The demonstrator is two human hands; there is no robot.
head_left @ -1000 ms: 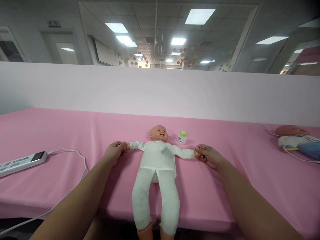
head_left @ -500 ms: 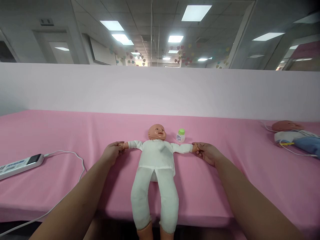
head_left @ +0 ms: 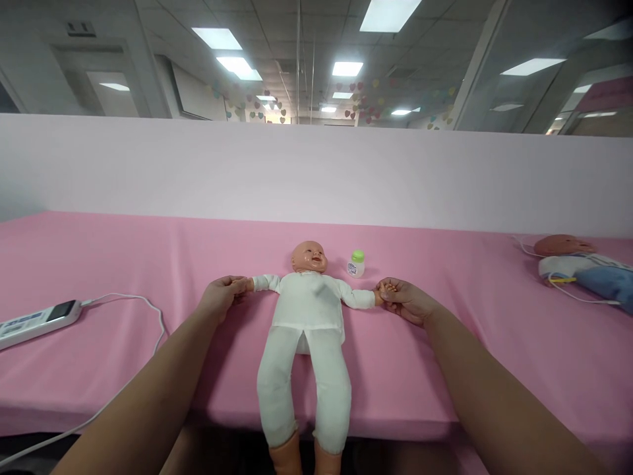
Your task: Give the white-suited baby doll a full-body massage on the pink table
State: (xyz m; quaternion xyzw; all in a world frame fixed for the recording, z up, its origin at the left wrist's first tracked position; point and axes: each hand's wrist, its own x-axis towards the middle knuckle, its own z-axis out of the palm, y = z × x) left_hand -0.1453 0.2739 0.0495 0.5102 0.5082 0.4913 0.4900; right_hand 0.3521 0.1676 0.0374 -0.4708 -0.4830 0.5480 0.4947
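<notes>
A baby doll [head_left: 307, 310] in white clothes lies on its back on the pink table [head_left: 99, 264], arms spread wide, legs hanging over the front edge. My left hand [head_left: 221, 295] grips the doll's hand on the left side. The doll's other hand is held in my right hand [head_left: 403, 300]. A small white bottle with a green cap [head_left: 356, 263] stands just behind the doll's right-side arm, near its head.
A white power strip [head_left: 34, 321] with a cable [head_left: 143, 310] lies at the left. At the far right lies a second doll [head_left: 578, 264] in blue and white with wires. A pale partition wall [head_left: 316, 171] runs behind the table.
Both hands keep hold of the doll's hands; the doll's arm on the right side has dropped slightly and my right hand has drawn a little inward. The view shifted slightly.
</notes>
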